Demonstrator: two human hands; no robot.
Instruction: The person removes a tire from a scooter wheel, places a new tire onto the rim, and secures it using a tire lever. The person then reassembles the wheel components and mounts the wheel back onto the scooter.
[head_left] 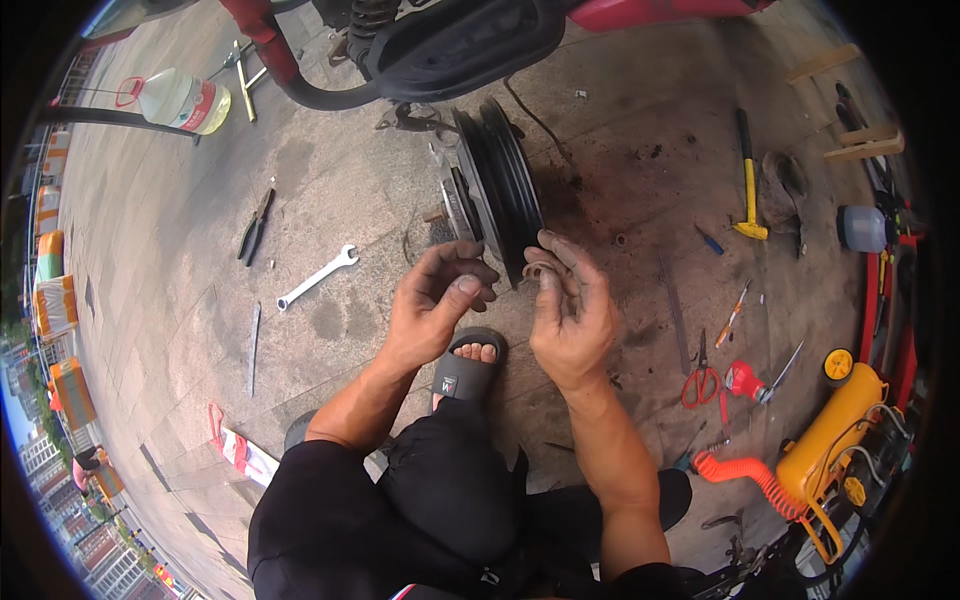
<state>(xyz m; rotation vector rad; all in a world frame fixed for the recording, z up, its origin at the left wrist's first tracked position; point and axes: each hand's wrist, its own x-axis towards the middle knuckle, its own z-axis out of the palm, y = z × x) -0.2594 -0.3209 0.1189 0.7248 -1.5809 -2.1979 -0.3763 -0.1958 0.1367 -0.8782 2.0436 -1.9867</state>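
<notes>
My left hand (445,295) hangs just left of a black wheel rim (495,170), its fingers loosely curled and apart with nothing visible in them. My right hand (570,310) pinches a small curved, brownish ring-like piece (533,270) beside the rim's lower edge; its exact shape is hard to make out. The rim stands upright on the ground, with a hub at its left side. Above it is the dark underside of a vehicle (450,55).
A wrench (318,276) and pliers (255,225) lie left, near a plastic jug (185,103). At right are a yellow hammer (748,200), scissors (700,382), several small tools and an orange compressor (825,440) with a coiled hose. My sandalled foot (465,370) is below the rim.
</notes>
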